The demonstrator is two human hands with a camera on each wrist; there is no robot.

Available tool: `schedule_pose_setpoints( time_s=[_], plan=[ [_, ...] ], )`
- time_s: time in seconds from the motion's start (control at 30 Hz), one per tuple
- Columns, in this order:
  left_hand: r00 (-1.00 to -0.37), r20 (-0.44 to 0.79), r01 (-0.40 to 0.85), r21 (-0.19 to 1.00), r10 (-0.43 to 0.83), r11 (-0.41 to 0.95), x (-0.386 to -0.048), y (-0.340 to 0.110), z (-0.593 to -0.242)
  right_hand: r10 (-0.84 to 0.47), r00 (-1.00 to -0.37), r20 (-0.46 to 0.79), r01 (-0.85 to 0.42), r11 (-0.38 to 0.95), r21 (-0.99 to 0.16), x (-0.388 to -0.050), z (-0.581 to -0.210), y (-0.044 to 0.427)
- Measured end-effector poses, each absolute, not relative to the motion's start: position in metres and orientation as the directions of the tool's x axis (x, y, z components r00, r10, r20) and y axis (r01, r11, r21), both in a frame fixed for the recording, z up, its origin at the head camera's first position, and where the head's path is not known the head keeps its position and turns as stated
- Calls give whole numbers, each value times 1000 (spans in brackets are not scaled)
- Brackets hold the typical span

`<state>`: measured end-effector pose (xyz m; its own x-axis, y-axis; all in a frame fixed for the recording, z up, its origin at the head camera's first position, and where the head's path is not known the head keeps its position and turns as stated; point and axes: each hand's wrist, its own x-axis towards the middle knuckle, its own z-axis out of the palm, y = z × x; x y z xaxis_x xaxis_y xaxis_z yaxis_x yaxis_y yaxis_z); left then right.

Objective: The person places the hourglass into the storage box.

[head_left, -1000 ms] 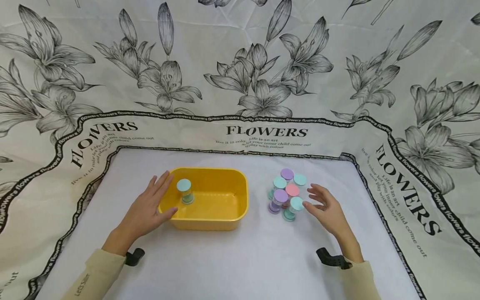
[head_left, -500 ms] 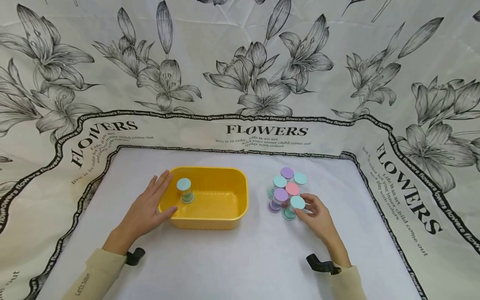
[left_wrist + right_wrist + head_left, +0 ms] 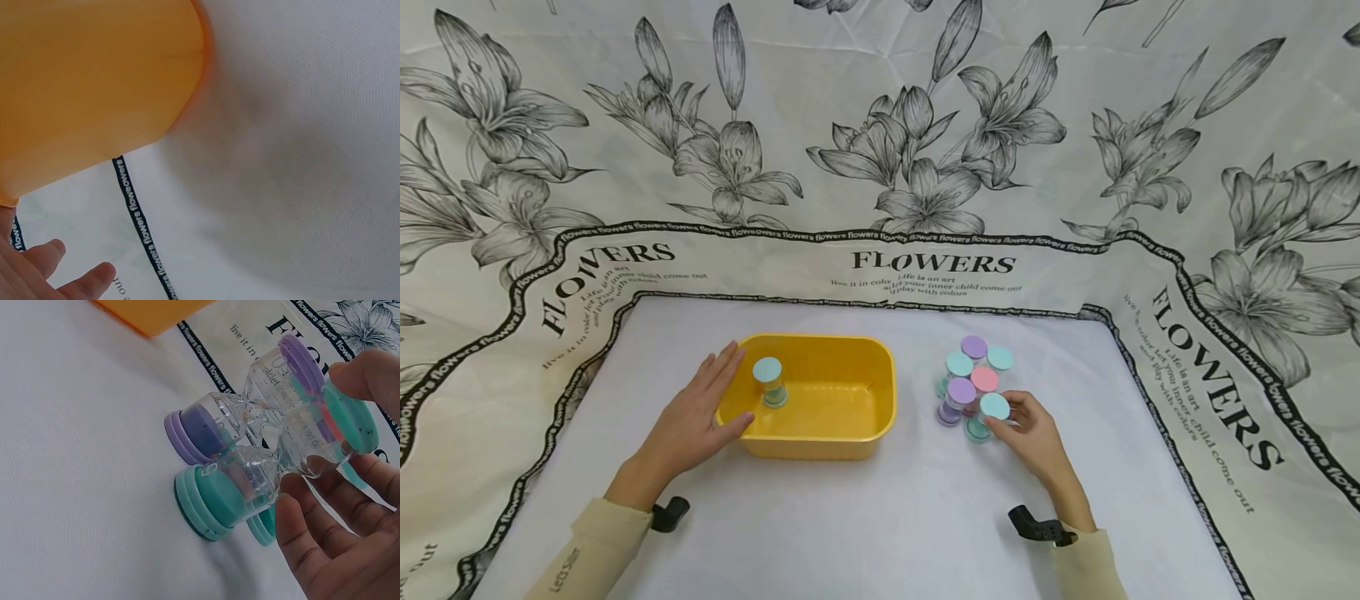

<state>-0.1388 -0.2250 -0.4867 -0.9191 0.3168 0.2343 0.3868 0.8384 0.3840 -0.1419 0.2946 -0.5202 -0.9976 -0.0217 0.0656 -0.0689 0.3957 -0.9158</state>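
A yellow bin (image 3: 820,448) stands left of centre with one teal-capped hourglass (image 3: 768,371) upright inside. The left hand (image 3: 688,421) rests its straight fingers on the bin's left rim; in the left wrist view the bin (image 3: 94,81) is beside its fingers. The right hand (image 3: 1037,437) grips the front teal hourglass (image 3: 995,407) of a group near its top. In the right wrist view the thumb of the right hand (image 3: 350,531) lies on the teal cap of this hourglass (image 3: 222,500), fingers round its far side; a purple hourglass (image 3: 194,431) stands against it.
Behind the gripped one, several hourglasses stand close together, among them a pink-capped one (image 3: 985,380) and a purple-capped one at the back (image 3: 974,347). A flower-printed cloth (image 3: 925,267) borders the white table surface (image 3: 850,533).
The right hand has moved left to the front teal hourglass and closed its fingers and thumb round it. The left hand and the bin have stayed in place.
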Motion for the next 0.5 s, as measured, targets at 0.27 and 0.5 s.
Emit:
schedule_pose_setpoints(
  time_s=[0.27,0.5],
  plan=[
    [-913,249,399,382,323,833,-139,-224,-488,-113,-988,108,-145,412,-900,-140,-510,298],
    [-913,254,398,387,319,832,-139,-225,-489,-222,-966,134,-223,445,-867,-142,-485,294]
  ],
)
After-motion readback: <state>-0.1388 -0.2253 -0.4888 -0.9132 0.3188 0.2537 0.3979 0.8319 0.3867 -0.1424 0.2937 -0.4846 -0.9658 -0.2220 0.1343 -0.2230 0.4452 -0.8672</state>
